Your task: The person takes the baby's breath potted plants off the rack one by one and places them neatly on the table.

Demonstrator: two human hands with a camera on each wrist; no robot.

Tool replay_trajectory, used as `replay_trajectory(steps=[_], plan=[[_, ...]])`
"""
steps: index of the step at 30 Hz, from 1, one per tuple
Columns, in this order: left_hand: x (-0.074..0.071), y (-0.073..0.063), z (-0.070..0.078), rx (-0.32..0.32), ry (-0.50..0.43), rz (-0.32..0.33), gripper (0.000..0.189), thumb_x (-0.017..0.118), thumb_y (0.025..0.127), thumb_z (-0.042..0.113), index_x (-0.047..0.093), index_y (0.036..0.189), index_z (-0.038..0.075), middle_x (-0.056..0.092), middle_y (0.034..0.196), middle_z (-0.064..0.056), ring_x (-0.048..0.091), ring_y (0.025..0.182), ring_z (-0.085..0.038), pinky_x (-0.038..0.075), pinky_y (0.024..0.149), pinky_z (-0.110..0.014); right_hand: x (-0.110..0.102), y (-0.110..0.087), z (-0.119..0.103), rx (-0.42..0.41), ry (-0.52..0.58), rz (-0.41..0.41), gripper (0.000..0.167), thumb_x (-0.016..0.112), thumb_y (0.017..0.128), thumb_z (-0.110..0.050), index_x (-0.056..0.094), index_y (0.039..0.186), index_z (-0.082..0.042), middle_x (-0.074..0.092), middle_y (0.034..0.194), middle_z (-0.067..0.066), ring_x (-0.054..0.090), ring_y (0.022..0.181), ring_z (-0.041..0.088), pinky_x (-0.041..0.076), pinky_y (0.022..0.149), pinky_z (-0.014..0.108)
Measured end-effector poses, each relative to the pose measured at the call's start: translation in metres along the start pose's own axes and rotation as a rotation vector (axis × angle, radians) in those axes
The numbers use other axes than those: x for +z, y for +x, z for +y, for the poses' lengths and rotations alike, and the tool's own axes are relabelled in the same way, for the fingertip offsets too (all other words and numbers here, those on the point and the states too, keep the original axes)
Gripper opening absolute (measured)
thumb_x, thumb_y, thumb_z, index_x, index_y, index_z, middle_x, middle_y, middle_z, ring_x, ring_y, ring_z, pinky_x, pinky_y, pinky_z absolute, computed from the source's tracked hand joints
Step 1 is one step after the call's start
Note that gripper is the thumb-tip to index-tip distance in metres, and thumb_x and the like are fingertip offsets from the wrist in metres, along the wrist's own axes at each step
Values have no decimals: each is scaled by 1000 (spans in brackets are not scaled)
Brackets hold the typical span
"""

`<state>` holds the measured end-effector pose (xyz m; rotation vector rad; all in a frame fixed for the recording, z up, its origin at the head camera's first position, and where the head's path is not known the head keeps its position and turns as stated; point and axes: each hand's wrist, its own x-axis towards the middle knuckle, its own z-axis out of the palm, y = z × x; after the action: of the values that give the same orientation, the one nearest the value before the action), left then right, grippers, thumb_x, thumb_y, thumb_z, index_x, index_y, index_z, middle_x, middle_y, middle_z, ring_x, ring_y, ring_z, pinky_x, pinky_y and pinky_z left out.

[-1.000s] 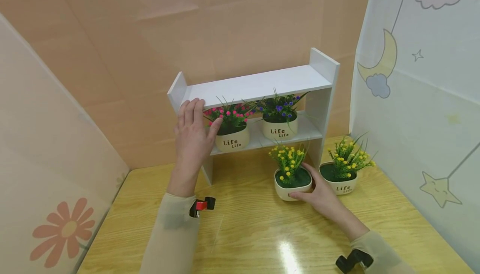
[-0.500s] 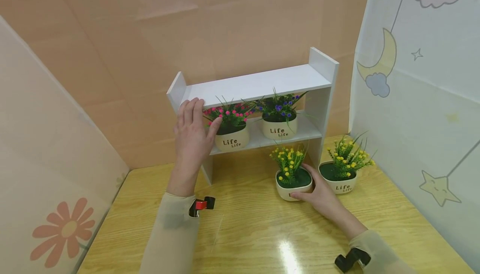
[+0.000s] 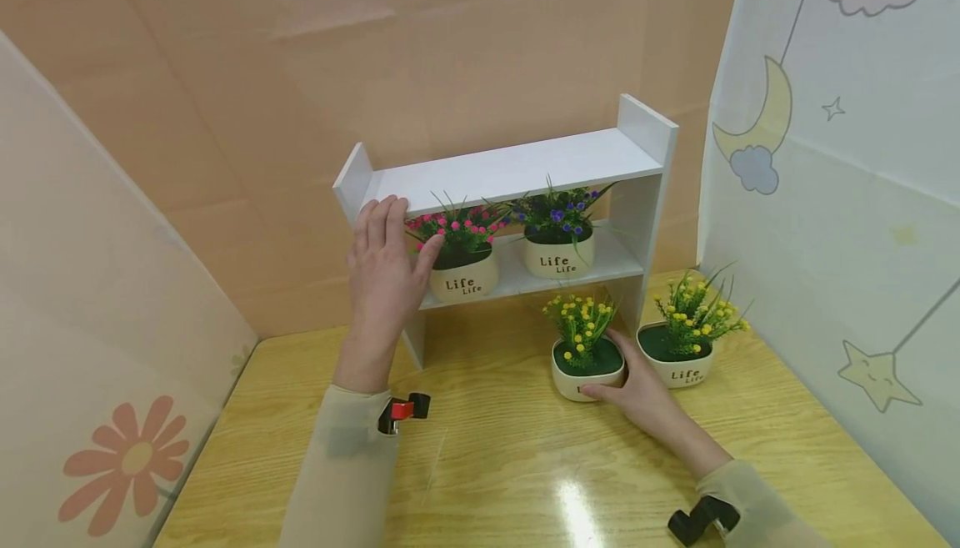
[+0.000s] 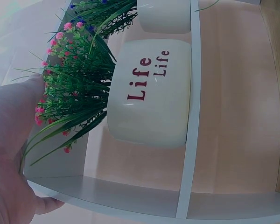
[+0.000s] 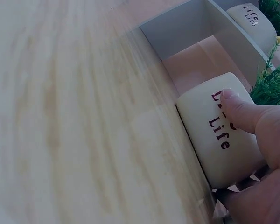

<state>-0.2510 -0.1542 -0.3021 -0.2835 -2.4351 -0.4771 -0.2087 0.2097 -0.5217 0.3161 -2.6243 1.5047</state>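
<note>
Right wrist, fingers (image 5: pixel 245 114) gripping pot (image 5: pixel 198 123), "Life" (image 5: pixel 219 134) (dark red)

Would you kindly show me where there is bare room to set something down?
The top of the shelf is bare except by the left hand. The table is bare between the sleeves and beneath the shelf's left half. Crowded: the middle board, holding two pots, and the table's right, where the right hand grips one yellow-flowered pot beside another.

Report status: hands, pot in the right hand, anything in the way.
Left hand on white shelf, upper left corner. Right hand grips yellow-flowered pot, in front of shelf. Second yellow-flowered pot close on that hand's right; may crowd it.
</note>
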Motion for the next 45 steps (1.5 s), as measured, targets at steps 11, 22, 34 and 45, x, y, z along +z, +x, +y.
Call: replay_trajectory(steps=[11, 22, 34, 45], plan=[[-1, 0, 1, -13, -4, -7, 74, 62, 112, 52, 36, 167, 11, 31, 174, -7, 14, 166, -31, 30, 122, -70, 1, -1, -2, -12, 3, -8, 112, 97, 89, -28, 26, 171, 0, 39, 166, 34, 42, 150, 57, 32, 121, 71], [-1, -1, 1, -17, -7, -10, 74, 62, 111, 53, 36, 167, 11, 31, 174, -6, 13, 167, -30, 30, 122, -71, 1, -3, -3, -12, 7, -2, 113, 97, 88, -26, 26, 171, 1, 36, 168, 34, 40, 151, 57, 31, 121, 73], [-1, 0, 1, -7, -8, -4, 73, 62, 112, 52, 36, 166, 11, 31, 173, -7, 14, 166, -31, 30, 121, -70, 0, -3, -2, -17, 22, -12, 116, 97, 88, -28, 22, 173, -1, 32, 171, 33, 36, 153, 57, 29, 122, 74], [-1, -1, 0, 5, -13, 4, 74, 62, 112, 52, 37, 167, 9, 33, 173, -8, 15, 166, -31, 28, 123, -69, -4, -5, -10, 12, 15, -25, 121, 94, 91, -36, 14, 176, -4, 23, 177, 30, 22, 160, 58, 20, 125, 75]])
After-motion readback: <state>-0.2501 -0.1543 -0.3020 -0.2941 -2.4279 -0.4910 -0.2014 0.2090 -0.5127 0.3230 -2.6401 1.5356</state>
